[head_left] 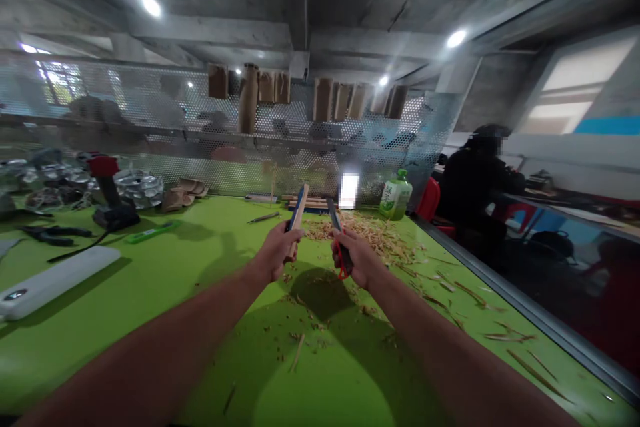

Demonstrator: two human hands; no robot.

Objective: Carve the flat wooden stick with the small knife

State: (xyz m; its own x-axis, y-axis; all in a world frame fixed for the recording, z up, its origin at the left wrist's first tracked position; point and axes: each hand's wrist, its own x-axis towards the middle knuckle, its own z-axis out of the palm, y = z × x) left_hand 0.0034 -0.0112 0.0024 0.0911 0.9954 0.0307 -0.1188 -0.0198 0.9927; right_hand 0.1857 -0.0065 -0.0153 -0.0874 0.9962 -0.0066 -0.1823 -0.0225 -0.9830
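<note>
My left hand (278,250) is closed round a narrow wooden strip (299,213) with a dark blue side, which points up and away from me. Held in my closed right hand (357,255) is a knife (334,215) with a dark grey blade. A red cord (343,272) hangs at its handle end. The two hands are apart above the green tabletop (225,340), and blade and strip do not touch. Behind the knife lies a heap of pale wood shavings (385,237). My fingers hide part of the strip and the knife handle.
On the left are a cordless drill (107,190), pliers (57,233), a green cutter (153,232) and a long white case (60,280). A green jug (395,197) stands at the back right, before a perforated metal screen (295,140). A person in black (475,177) sits on the right.
</note>
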